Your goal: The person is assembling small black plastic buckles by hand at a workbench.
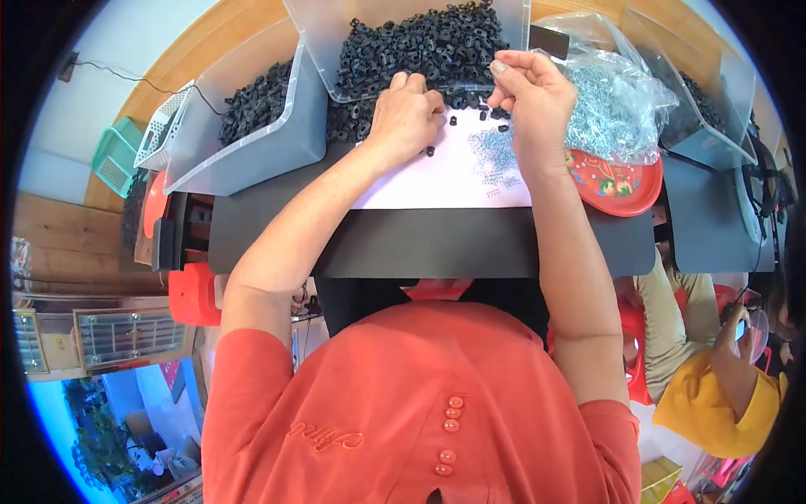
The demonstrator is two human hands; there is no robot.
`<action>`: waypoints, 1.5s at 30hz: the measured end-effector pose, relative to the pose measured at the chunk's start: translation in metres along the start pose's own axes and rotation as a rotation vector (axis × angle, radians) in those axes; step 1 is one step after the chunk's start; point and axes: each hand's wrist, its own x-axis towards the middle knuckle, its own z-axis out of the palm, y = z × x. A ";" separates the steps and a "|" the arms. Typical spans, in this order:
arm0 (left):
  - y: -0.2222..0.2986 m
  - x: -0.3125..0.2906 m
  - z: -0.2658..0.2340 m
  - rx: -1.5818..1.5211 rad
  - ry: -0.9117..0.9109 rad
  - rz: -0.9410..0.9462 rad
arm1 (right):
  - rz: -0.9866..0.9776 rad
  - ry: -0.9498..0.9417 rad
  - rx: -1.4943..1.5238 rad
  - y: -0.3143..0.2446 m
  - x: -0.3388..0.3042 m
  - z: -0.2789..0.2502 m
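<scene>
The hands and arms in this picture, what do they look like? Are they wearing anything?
The left hand and right hand are bare, with no gloves to be seen. The left forearm and right forearm are uncovered too, with no watch showing. The left sleeve and right sleeve are orange-red and short, ending above the elbows.

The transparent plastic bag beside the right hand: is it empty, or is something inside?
Not empty: many small silvery-blue pieces show through the transparent plastic bag.
</scene>
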 end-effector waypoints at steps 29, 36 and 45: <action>0.009 0.002 -0.048 -1.488 -0.155 -0.566 | 0.022 -0.408 -0.129 0.005 -0.010 0.011; -0.023 -0.007 -0.037 -0.614 -0.020 -0.461 | 0.050 -0.180 -0.053 0.002 -0.001 0.005; -0.021 -0.006 -0.008 0.052 0.018 -0.041 | 0.128 -0.107 -0.050 0.003 -0.003 0.005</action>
